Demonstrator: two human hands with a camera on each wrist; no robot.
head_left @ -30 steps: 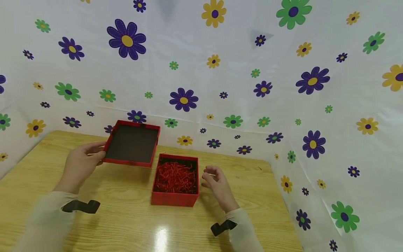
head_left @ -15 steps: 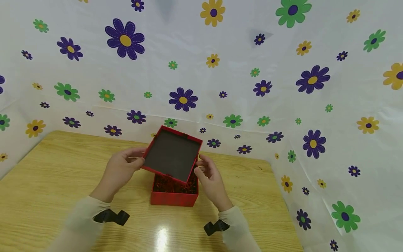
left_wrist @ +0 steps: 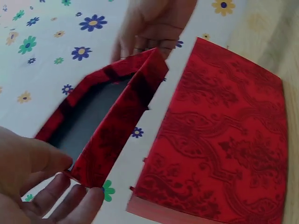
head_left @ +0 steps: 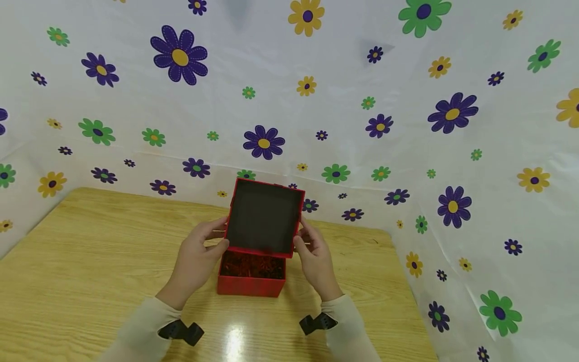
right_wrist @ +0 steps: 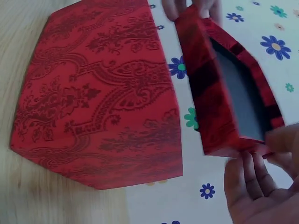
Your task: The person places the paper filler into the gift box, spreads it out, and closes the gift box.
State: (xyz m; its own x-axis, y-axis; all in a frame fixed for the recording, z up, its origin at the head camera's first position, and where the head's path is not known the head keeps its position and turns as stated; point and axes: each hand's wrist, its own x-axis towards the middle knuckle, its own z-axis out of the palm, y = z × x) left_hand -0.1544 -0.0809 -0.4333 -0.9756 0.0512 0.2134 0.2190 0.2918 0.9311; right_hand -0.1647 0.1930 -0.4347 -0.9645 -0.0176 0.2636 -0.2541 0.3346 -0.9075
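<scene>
A square red box lid (head_left: 266,217) with a dark inside is held up between both hands, tilted so its inside faces the head camera. My left hand (head_left: 197,259) pinches its left edge, thumb on the near side. On the opposite edge, my right hand (head_left: 315,256) grips with thumb and fingers. Below and partly behind the lid stands the red box (head_left: 251,285), with red paper shreds (head_left: 253,266) inside; its back part is hidden. Both wrist views show the patterned lid rim (left_wrist: 117,126) apart from the box's patterned side (right_wrist: 103,93).
The box stands on a light wooden table (head_left: 113,241). A white sheet with printed flowers (head_left: 271,115) rises behind the table and along its right side. Each wrist wears a black strap (head_left: 181,332).
My left hand has carried the lid rightward from the left of the box to above it. My right hand, earlier beside the box, has taken hold of the lid's right edge.
</scene>
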